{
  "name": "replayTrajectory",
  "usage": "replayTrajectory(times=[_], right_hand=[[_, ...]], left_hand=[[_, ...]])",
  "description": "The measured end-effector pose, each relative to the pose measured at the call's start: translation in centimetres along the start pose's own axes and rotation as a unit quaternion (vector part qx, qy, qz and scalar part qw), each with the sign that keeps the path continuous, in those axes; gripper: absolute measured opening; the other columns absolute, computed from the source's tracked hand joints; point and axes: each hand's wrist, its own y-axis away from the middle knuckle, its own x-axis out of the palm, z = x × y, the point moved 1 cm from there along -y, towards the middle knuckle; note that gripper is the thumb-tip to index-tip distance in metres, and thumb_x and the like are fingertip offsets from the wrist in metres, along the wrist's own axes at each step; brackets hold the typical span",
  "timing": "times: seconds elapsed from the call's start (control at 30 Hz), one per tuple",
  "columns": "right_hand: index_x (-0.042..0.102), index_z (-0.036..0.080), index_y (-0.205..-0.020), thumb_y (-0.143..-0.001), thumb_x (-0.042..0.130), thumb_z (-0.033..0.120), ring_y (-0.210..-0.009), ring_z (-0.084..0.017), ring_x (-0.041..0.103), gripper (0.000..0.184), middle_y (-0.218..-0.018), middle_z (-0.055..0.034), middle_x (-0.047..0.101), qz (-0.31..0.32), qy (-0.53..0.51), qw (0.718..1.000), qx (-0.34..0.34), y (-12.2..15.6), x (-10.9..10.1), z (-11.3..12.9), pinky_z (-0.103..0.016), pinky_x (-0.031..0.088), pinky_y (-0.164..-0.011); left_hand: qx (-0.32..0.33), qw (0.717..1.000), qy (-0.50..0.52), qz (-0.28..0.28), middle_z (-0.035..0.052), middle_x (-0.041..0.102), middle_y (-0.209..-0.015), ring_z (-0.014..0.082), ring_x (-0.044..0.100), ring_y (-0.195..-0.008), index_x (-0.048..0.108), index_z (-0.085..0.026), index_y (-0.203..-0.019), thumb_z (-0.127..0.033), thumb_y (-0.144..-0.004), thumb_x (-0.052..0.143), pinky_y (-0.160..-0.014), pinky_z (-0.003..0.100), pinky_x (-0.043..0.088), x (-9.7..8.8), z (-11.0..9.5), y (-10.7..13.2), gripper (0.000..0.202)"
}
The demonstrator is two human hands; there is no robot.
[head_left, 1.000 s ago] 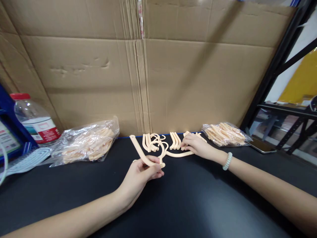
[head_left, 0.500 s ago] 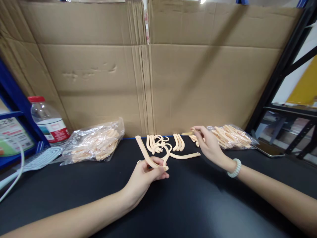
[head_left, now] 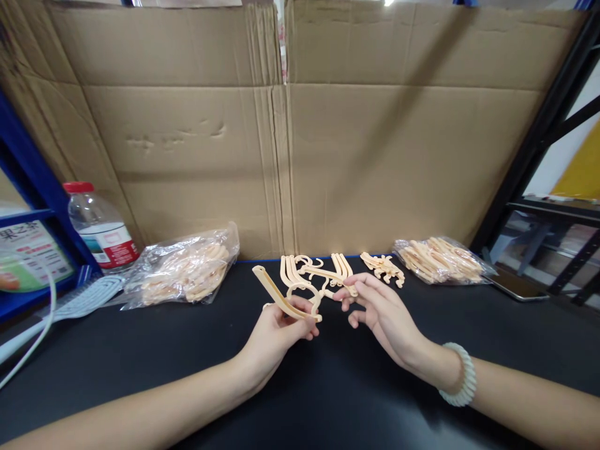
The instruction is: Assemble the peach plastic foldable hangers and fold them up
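Note:
My left hand [head_left: 281,328] is closed around a cream plastic hanger arm [head_left: 274,297], long and curved, slanting up to the left. A curved hook piece [head_left: 300,286] of the same plastic rises beside its lower end, at my fingertips. My right hand [head_left: 375,312] pinches another hanger arm [head_left: 323,272] by one end; it reaches leftward, apart from the held one. Behind both hands lie several loose hanger arms [head_left: 288,272], with another group of hanger arms [head_left: 341,267] beside them, partly hidden. A heap of small cream pieces [head_left: 382,267] lies to the right.
Clear bags of cream parts stand at the left [head_left: 182,269] and right [head_left: 440,259]. A bottle [head_left: 103,234], a pale blue hairbrush [head_left: 89,297] and a white cable [head_left: 49,312] are at far left, a phone [head_left: 518,286] at far right. Cardboard [head_left: 187,125] walls the back.
My right hand has come from the small heap at the back right toward my left hand, bringing a hanger arm. My left hand keeps its hold, with its hanger arm tilted slightly more.

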Motion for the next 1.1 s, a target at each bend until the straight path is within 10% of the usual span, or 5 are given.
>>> replayTrajectory(times=[0.5,1.1], right_hand=[[0.057,0.021,-0.095,-0.087,0.066,0.032,-0.097,-0.018,0.059,0.017,-0.099,-0.0047,0.067,0.104,-0.039,0.992,0.059,0.2,0.2,-1.1,-0.032,0.043,-0.083],[0.058,0.019,-0.088,-0.083,0.068,0.044,-0.076,-0.013,0.05,0.027,-0.084,0.0007,0.054,0.152,0.119,0.981,0.0,0.0,0.5,-1.5,-0.028,0.043,-0.071]], left_hand=[[0.041,0.998,-0.018,0.044,-0.002,0.061,-0.078,0.0102,0.06,-0.069,0.063,-0.015,-0.08,-0.024,-0.075,0.078,-0.067,0.023,0.048,-0.3,0.5,-0.3,0.018],[0.029,0.994,-0.017,0.107,-0.0011,0.062,-0.069,0.0113,0.054,-0.064,0.067,-0.015,-0.075,-0.023,-0.071,0.08,-0.065,0.024,0.042,-0.2,0.3,-0.4,0.016]])
